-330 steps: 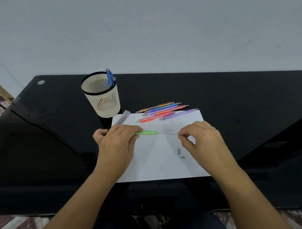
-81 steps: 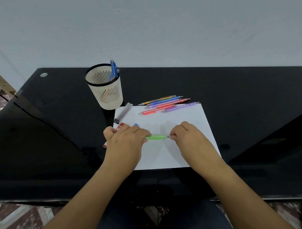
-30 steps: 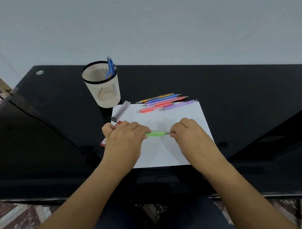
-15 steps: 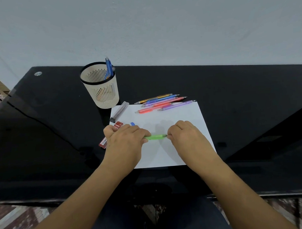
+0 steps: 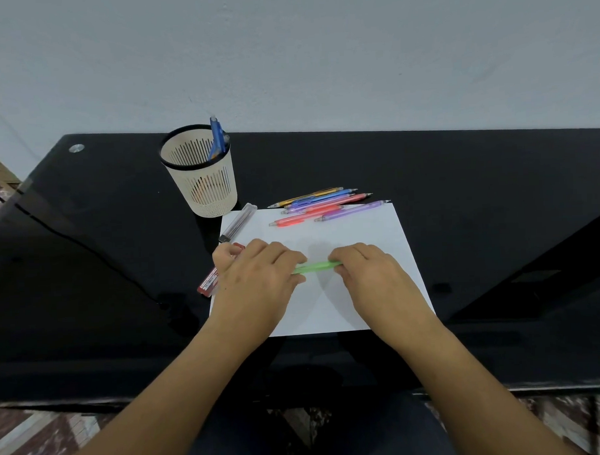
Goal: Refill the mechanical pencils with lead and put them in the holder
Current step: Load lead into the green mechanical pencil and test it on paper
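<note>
A green mechanical pencil (image 5: pixel 315 267) lies level above the white sheet of paper (image 5: pixel 355 232). My left hand (image 5: pixel 259 279) grips its left end and my right hand (image 5: pixel 370 276) pinches its right end; both ends are hidden by fingers. Several coloured mechanical pencils (image 5: pixel 328 204) lie in a row at the sheet's far edge. The cream slotted holder (image 5: pixel 201 178) stands at the back left with a blue pencil (image 5: pixel 216 138) sticking out. A red lead case (image 5: pixel 209 281) lies partly under my left hand, and a clear lead tube (image 5: pixel 239 222) lies beyond it.
The black glass table (image 5: pixel 460 187) runs wide to both sides, backed by a pale wall. A dark cable (image 5: pixel 81 245) crosses the table's left part. The front edge of the table is close to my forearms.
Eleven seconds ago my right hand held a thin lead away from the pencil's end. It has since closed in onto the pencil. Over the last second both hands barely moved.
</note>
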A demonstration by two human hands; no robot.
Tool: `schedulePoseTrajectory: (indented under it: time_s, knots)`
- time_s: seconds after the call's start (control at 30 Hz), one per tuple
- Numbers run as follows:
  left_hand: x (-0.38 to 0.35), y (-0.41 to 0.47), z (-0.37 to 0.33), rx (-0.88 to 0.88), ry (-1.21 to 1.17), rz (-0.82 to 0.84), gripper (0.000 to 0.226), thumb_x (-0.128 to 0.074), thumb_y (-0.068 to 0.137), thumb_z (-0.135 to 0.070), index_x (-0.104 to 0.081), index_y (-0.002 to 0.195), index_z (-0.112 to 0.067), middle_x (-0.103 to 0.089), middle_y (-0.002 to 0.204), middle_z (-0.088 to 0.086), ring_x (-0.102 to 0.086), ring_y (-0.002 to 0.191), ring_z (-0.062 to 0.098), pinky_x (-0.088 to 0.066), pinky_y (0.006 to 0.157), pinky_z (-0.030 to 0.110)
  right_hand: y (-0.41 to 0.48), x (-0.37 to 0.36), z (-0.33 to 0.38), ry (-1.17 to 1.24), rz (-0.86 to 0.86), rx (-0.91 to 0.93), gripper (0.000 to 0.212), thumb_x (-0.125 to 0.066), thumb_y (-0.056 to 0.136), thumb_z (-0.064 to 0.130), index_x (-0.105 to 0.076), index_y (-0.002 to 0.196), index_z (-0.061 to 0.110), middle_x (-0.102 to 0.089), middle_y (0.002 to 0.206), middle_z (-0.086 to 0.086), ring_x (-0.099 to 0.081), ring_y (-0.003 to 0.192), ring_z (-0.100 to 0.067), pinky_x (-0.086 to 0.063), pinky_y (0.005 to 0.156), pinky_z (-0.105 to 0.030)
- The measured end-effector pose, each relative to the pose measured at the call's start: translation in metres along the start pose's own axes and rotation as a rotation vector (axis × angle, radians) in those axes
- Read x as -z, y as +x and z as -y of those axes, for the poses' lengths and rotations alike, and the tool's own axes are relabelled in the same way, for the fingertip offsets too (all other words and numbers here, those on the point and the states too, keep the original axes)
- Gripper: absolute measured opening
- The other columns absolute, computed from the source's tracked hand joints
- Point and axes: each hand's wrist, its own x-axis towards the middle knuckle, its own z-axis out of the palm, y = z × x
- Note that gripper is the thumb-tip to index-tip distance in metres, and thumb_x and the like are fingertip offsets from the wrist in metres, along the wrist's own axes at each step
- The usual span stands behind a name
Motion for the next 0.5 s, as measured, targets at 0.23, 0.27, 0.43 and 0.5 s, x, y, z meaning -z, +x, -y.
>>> schedulePoseTrajectory:
  time_s: [0.23, 0.27, 0.43, 0.5]
  knots:
    - [0.001, -0.002, 0.013, 0.029, 0.028, -0.094, 0.014, -0.076, 0.080, -0.025, -0.073, 0.094, -0.024, -0.070, 0.084, -0.009, -0.065, 0.082, 0.017, -0.024, 0.084, 0.041, 0.002, 0.012, -0.014, 0.012, -0.039, -0.101, 0.020, -0.058, 0.090, 0.005, -0.064, 0.109, 0.010, -0.064, 0.094, -0.005, -0.059, 0.080, -0.024, -0.052, 0.068, -0.038]
    - [0.001, -0.001, 0.013, 0.024, 0.023, -0.104, 0.012, -0.075, 0.082, -0.025, -0.074, 0.094, -0.024, -0.071, 0.084, -0.009, -0.065, 0.081, 0.016, -0.024, 0.084, 0.041, 0.003, 0.013, -0.015, 0.020, -0.051, -0.112, 0.021, -0.058, 0.091, 0.006, -0.064, 0.110, 0.010, -0.064, 0.097, -0.005, -0.060, 0.082, -0.024, -0.053, 0.070, -0.038]
    - [-0.004, -0.001, 0.010, 0.021, 0.026, -0.096, 0.013, -0.067, 0.086, -0.029, -0.074, 0.096, -0.024, -0.071, 0.084, -0.011, -0.064, 0.083, 0.015, -0.025, 0.084, 0.042, 0.006, 0.016, -0.012, 0.051, -0.092, -0.057, 0.020, -0.066, 0.087, 0.008, -0.067, 0.107, 0.010, -0.063, 0.098, -0.006, -0.060, 0.079, -0.021, -0.049, 0.067, -0.028]
    - [-0.007, -0.002, 0.011, 0.046, 0.054, -0.048, 0.021, -0.074, 0.081, -0.030, -0.073, 0.101, -0.024, -0.070, 0.089, -0.009, -0.064, 0.086, 0.017, -0.024, 0.084, 0.043, 0.006, 0.018, -0.014, 0.063, -0.078, -0.073, 0.019, -0.064, 0.089, 0.010, -0.067, 0.107, 0.012, -0.062, 0.099, -0.004, -0.058, 0.081, -0.018, -0.051, 0.068, -0.028]
